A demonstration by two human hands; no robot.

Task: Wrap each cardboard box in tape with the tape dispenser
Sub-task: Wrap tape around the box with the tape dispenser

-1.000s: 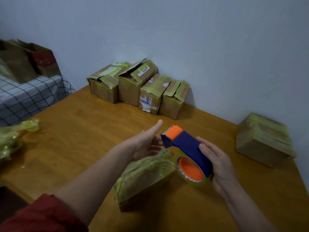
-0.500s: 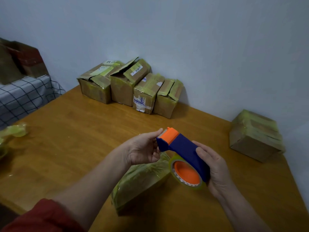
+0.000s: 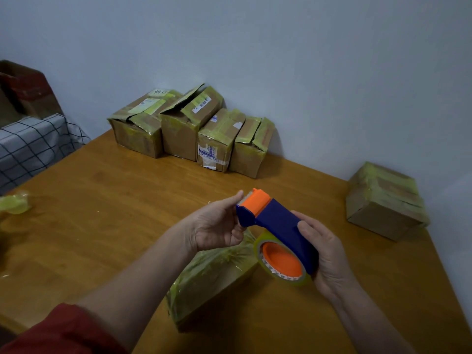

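Note:
A blue and orange tape dispenser (image 3: 275, 221) with a roll of clear yellowish tape (image 3: 282, 278) is held above the table. My right hand (image 3: 329, 254) grips its blue body from the right. My left hand (image 3: 214, 226) is at the orange cutter end, index finger on the tip and the other fingers curled by the head. Under both hands lies a cardboard box (image 3: 212, 279) covered in glossy yellowish tape, partly hidden by my left forearm. Another tape-covered box (image 3: 383, 200) sits at the right near the wall.
Several cardboard boxes (image 3: 178, 131) with partial tape stand in a row against the wall at the back of the wooden table (image 3: 102, 213). A crumpled wad of tape (image 3: 14, 204) lies at the left edge. A checked cloth (image 3: 30, 141) and a paper bag (image 3: 23, 90) are further left.
My left hand has moved from open and apart to the dispenser's cutter end, with its fingers curling there. The dispenser has tilted up slightly. The view has shifted a little.

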